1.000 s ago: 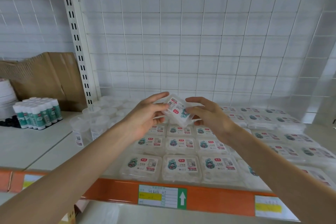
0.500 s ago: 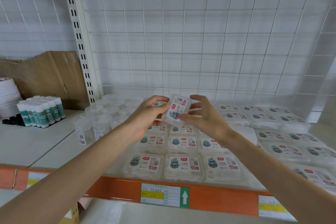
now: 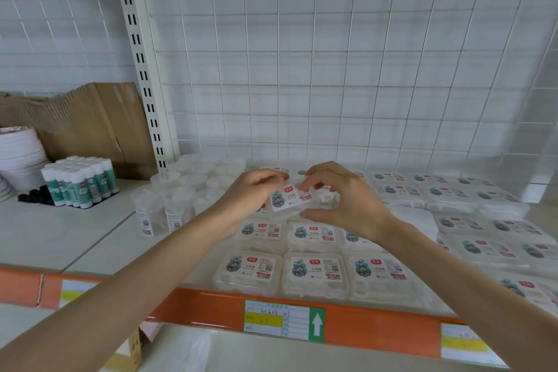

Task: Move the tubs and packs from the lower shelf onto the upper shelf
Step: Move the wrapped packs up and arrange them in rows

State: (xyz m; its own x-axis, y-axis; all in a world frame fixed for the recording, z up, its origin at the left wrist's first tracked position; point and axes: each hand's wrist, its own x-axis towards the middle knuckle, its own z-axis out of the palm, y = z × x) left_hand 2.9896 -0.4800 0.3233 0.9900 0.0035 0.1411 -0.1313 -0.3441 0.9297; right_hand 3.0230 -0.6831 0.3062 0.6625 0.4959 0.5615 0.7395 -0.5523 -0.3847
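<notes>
One pack (image 3: 290, 198), edges behind both hands (image 3: 249, 201) (image 3: 347, 208)

Pinched at both ends between left hand (image 3: 250, 199) and right hand (image 3: 350, 208): one clear flat pack (image 3: 290, 199), label up, slightly tilted; white label with cartoon figure, red logo and barcode. Laid flat in rows beneath the hands and right of the right hand: identical packs (image 3: 314, 273), labels up. Stood upright just left of the left hand: clear round tubs (image 3: 176, 202), closely grouped.
</notes>
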